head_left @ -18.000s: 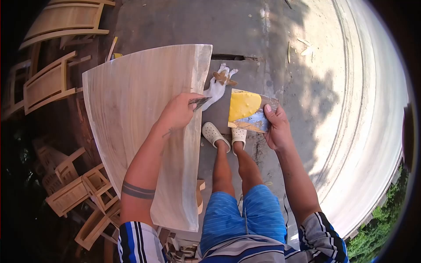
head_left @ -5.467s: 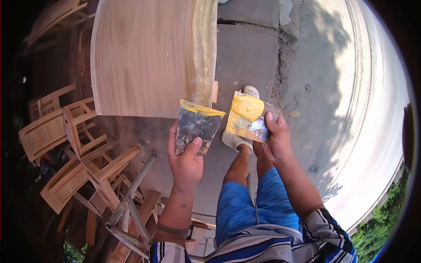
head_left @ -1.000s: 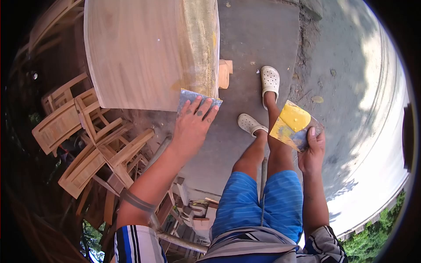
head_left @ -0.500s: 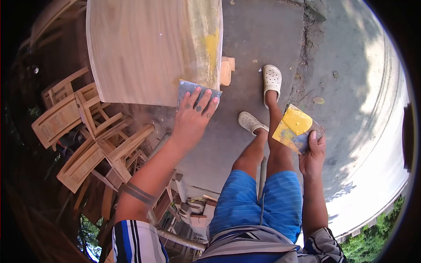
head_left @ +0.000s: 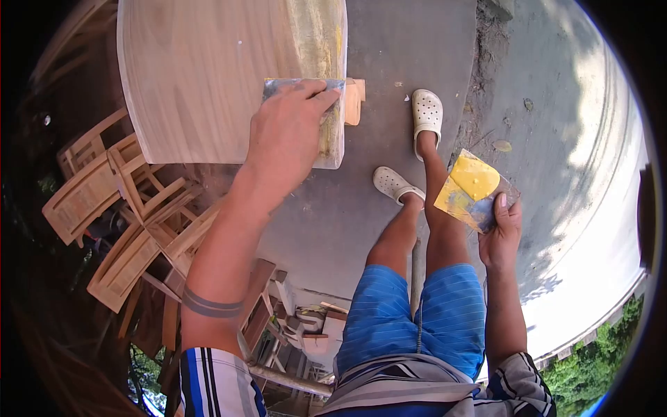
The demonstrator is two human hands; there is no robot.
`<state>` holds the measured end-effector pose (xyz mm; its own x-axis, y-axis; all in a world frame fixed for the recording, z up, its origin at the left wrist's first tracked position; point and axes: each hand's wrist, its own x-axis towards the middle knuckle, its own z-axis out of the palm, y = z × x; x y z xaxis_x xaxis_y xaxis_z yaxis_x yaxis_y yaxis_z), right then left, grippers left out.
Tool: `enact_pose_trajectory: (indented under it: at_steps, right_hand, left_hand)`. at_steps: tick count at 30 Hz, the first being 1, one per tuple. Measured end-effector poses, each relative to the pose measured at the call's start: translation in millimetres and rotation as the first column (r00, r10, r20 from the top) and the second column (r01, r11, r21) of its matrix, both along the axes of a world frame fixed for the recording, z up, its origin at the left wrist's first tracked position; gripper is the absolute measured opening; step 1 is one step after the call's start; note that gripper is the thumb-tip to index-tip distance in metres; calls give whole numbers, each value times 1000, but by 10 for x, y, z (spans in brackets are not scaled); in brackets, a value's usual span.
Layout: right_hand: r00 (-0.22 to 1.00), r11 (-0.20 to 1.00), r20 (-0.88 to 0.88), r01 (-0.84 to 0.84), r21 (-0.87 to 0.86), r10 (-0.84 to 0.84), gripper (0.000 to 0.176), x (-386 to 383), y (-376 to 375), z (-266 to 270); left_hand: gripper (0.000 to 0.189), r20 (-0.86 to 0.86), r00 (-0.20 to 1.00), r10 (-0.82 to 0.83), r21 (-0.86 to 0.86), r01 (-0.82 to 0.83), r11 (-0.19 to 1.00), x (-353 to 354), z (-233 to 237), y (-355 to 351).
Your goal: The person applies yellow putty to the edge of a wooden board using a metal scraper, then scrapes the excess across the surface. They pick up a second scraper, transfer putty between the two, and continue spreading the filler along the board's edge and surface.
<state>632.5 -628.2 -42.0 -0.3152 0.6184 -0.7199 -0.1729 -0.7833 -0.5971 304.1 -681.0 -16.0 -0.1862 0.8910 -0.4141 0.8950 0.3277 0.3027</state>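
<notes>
My left hand [head_left: 283, 135] grips a thin grey putty spreader [head_left: 278, 85] and lays it flat against a large wooden panel [head_left: 208, 62], near its right edge. A streak of yellowish filler [head_left: 316, 42] runs along that edge. Out to the right, my right hand [head_left: 501, 233] holds a square metal plate [head_left: 479, 207], thumb on top. On this plate sits a smooth mound of yellow putty [head_left: 474, 178], and smears cover the rest. The lower part of the spreader is hidden behind my left fingers.
Wooden chair frames [head_left: 132, 264] are piled at the left. A wooden block [head_left: 354, 101] juts out from under the panel. My feet in white clogs [head_left: 427, 111] stand on the concrete floor [head_left: 389, 42]. More wood pieces [head_left: 316, 340] lie near the bottom.
My left hand has slid the spreader up along the panel's edge, away from my body, and the hand now covers more of the panel. The right hand still holds the putty plate.
</notes>
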Motion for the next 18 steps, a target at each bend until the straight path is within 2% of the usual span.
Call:
enact_pose_trajectory:
  at_steps: [3, 6, 9, 12, 15, 18]
  right_hand:
    - [999, 999, -16, -33, 18, 34, 31, -18, 11, -41]
    - [998, 999, -50, -41, 3, 41, 31, -44, 25, -19]
    - [999, 1000, -42, -12, 10, 12, 29, -92, 17, 1]
    - [1000, 1000, -21, -12, -2, 12, 29, -42, -5, -15]
    - [1000, 1000, 3, -2, -8, 2, 29, 7, -31, -38]
    - [1000, 1000, -10, -7, -13, 7, 29, 48, -52, -59]
  left_hand:
    - [52, -99, 993, -61, 33, 64, 997, 397, -126, -584]
    - [48, -3, 992, -125, -71, 124, 990, 627, -34, -1021]
    - [55, 184, 982, 52, -147, -25, 989, 506, 117, -985]
    - [60, 116, 978, 172, 83, -182, 980, 211, 259, -420]
    - [65, -30, 999, 15, 225, -8, 974, 99, -95, -251]
    - [69, -170, 978, -117, 264, 159, 951, 125, -267, -258]
